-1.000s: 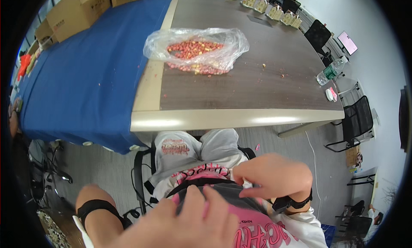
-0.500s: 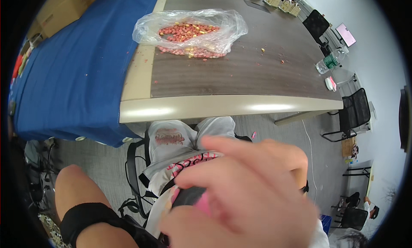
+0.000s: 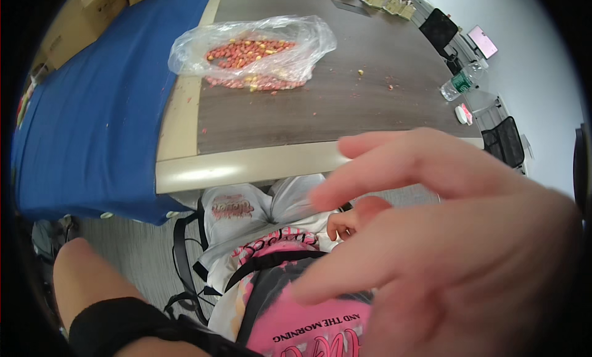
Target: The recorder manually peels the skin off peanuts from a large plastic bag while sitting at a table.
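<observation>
The bare left hand (image 3: 459,224) spreads its fingers before a brown, beige-edged worktop (image 3: 265,119); whether the half-hidden right hand (image 3: 343,224) grips anything is unclear.

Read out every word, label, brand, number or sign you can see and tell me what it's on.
I won't copy wording or brands, but print shows here:
Shirt: dark lettering and pink script, upside down in this view, partly legible.
Light grey trousers: reddish script, too blurred to read.
Clear bottle on the table: green label, print too small to read.
Cardboard boxes: any marks too small to read.
</observation>
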{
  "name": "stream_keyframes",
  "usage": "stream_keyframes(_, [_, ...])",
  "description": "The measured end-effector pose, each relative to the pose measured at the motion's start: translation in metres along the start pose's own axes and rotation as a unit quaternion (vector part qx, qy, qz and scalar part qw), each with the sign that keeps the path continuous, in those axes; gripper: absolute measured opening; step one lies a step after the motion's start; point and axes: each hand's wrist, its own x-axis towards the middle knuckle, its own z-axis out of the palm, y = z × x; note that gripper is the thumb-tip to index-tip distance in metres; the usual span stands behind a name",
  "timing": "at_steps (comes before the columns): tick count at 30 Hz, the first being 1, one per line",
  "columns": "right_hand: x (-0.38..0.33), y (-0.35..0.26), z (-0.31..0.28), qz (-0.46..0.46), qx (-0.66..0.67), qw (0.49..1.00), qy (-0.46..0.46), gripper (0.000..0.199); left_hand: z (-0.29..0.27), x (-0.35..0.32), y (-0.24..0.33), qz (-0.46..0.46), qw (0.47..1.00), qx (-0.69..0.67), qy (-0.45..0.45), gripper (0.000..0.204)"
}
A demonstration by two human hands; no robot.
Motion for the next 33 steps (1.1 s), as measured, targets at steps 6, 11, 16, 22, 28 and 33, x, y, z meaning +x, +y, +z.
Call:
stream_keyframes(6, [-0.001,-0.005,0.0,-0.015,0.018,1.0,-0.014,0.042,-0.009,0.007,0.001,0.0,0.999,-0.027,-0.036,0.012])
stream_keyframes(11, [0.002,0.008,0.005,-0.007,0.036,0.999,0.008,0.04,-0.014,0.015,0.003,0.021,0.998,-0.047,-0.046,0.012])
stream_keyframes(16, [0.002,0.005,0.004,0.068,0.062,0.996,-0.019,0.036,-0.024,0.02,0.015,0.024,0.996,-0.072,-0.046,0.012])
stream_keyframes(22, [-0.002,0.015,0.01,0.07,0.05,0.996,-0.015,0.032,0.016,0.013,0.036,0.122,0.975,0.187,-0.005,0.015])
stream_keyframes(28, [0.005,0.022,0.011,0.052,0.064,0.997,-0.004,0.039,0.028,0.03,0.047,0.035,0.98,0.167,0.106,0.011])
stream_keyframes(33, [-0.008,-0.001,0.007,0.051,0.063,0.997,0.014,0.036,0.018,0.035,0.072,-0.085,0.991,0.079,0.069,0.013])
